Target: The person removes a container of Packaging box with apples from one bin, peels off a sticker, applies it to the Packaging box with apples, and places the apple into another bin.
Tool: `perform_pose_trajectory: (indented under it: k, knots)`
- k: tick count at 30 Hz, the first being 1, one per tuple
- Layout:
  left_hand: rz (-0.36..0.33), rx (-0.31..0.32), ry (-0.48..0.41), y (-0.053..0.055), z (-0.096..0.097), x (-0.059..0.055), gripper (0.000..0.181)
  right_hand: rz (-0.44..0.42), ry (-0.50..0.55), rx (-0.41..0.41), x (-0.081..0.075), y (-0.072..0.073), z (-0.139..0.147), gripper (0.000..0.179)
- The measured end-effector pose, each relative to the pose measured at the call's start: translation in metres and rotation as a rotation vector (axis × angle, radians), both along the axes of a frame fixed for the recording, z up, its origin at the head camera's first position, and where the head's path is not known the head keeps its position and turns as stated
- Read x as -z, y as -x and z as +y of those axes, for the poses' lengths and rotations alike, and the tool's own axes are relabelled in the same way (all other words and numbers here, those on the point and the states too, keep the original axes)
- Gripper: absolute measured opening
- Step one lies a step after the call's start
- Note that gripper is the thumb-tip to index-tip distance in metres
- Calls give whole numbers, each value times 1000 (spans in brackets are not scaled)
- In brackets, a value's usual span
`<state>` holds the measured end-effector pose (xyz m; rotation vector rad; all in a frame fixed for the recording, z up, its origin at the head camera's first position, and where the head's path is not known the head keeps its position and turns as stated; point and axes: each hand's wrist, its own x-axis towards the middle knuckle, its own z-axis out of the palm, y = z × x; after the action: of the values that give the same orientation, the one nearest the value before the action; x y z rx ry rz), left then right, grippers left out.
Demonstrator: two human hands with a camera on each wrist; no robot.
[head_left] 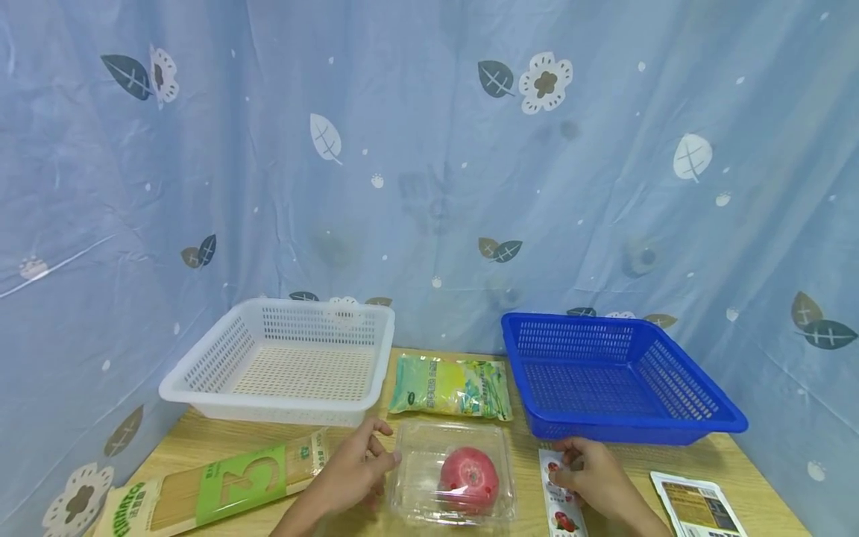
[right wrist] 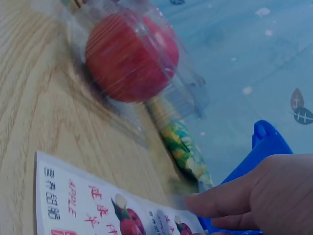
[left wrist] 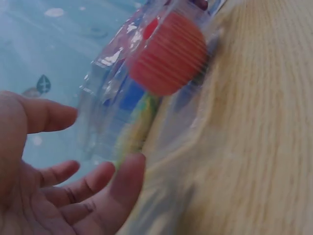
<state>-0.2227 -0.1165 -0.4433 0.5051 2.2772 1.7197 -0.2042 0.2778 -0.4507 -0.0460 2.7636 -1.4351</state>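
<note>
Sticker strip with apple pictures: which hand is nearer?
Right. The right hand is at the far end of the sticker strip; the left hand is farther left, across the clear box.

Head view shows me left hand [head_left: 352,471] and right hand [head_left: 597,479], both bare, wrists [head_left: 302,514] likewise. Left-wrist view: creased palm [left wrist: 30,210], round-tipped fingers [left wrist: 128,183], partly blurred.

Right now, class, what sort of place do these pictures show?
Perhaps a screened-off indoor sorting area: a pale wooden tabletop, a blue leaf-patterned fabric curtain behind it, and a rectangular white plastic basket.
</note>
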Motion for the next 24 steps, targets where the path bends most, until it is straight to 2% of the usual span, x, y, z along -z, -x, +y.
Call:
perform_pose_trajectory:
  k: [4, 10, 15, 19, 24]
  knots:
    - [-85, -26, -100, 1, 4, 6, 56, -20, -54, -1, 3, 2, 0, 49]
    - [-218, -22, -239, 1, 9, 15, 63, 15, -237, 75, 5, 5, -5, 52]
    - [-335, 5, -373, 1, 12, 23, 61, 27, -264, 81, 6, 6, -7, 56]
    - [-365, 32, -440, 0, 13, 26, 61, 55, -292, 64, 7, 6, -7, 56]
    - [-375, 53, -512, 0, 13, 28, 63, 67, -306, 71, 9, 5, -7, 47]
